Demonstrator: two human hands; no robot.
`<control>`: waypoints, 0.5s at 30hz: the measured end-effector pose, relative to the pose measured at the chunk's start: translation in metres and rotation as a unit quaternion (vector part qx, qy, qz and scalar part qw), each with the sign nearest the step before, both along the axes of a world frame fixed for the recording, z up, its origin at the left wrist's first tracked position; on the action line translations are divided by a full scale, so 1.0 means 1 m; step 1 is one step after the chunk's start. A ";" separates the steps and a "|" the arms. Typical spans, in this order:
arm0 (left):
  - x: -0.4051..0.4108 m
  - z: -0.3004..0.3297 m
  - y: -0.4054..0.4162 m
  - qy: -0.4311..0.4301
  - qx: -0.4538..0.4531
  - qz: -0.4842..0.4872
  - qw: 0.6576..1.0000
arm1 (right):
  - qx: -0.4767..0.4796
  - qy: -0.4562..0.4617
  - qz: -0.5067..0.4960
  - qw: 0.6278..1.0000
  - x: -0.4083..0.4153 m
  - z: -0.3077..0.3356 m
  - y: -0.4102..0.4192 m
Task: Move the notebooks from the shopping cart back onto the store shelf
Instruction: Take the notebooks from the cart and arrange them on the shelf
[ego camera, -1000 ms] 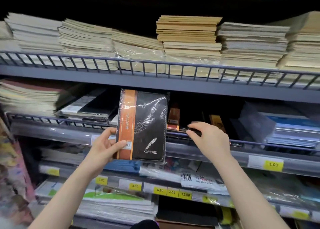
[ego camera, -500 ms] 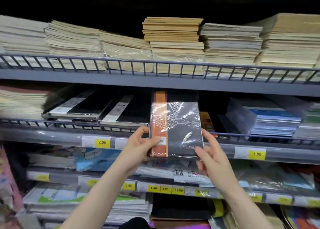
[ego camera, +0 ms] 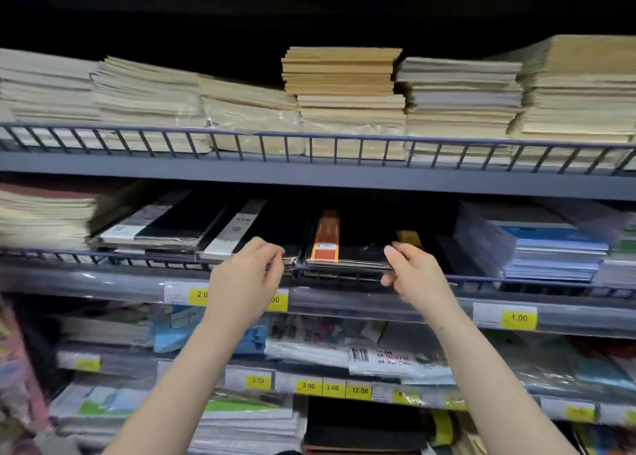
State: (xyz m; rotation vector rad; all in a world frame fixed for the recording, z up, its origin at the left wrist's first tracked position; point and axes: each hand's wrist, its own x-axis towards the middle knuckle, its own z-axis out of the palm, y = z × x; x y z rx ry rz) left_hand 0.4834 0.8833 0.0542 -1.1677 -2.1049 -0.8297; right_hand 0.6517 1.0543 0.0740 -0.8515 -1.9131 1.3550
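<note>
The black notebook with an orange stripe (ego camera: 356, 252), wrapped in shiny plastic, lies flat on a stack on the middle store shelf (ego camera: 344, 183), just behind the wire rail. My left hand (ego camera: 246, 281) pinches its front left corner. My right hand (ego camera: 414, 275) grips its front right corner, thumb on top and fingers under the edge. The shopping cart is not in view.
Black notebooks with white stripes (ego camera: 179, 225) lie to the left on the same shelf, blue-covered pads (ego camera: 547, 251) to the right. Tall stacks of beige exercise books (ego camera: 344, 86) fill the shelf above. Lower shelves hold wrapped stationery behind yellow price tags (ego camera: 519, 318).
The notebook went from upright in front of the shelf to lying flat on the middle shelf stack. My right hand joined my left on it, and both now hold its front corners.
</note>
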 end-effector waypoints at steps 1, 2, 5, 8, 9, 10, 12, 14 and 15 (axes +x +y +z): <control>-0.001 -0.001 0.001 -0.005 0.002 0.003 1.000 | 0.049 -0.032 0.001 0.998 0.000 -0.001 0.003; -0.002 -0.002 0.003 -0.008 0.001 0.004 1.000 | 0.082 -0.048 -0.003 0.995 0.000 -0.003 0.005; -0.001 -0.005 0.006 -0.012 -0.007 0.002 1.000 | 0.106 -0.064 -0.012 0.992 -0.001 -0.009 0.009; 0.000 -0.001 0.002 -0.038 -0.030 -0.007 0.999 | 0.078 -0.070 -0.021 0.994 -0.003 -0.006 0.003; 0.001 0.002 0.000 -0.048 -0.047 -0.005 0.998 | 0.060 -0.071 -0.026 0.995 -0.001 -0.002 0.000; 0.002 0.004 -0.001 -0.056 -0.066 0.001 0.996 | 0.049 -0.076 -0.030 0.995 0.001 0.004 -0.003; 0.003 0.012 -0.003 -0.077 -0.111 0.001 0.991 | 0.055 -0.100 -0.041 0.993 0.009 0.016 -0.009; 0.005 0.025 -0.006 -0.109 -0.133 -0.007 0.985 | 0.102 -0.130 -0.053 0.985 0.020 0.029 -0.016; 0.007 0.033 -0.009 -0.128 -0.137 -0.009 0.982 | 0.123 -0.146 -0.054 0.980 0.026 0.036 -0.020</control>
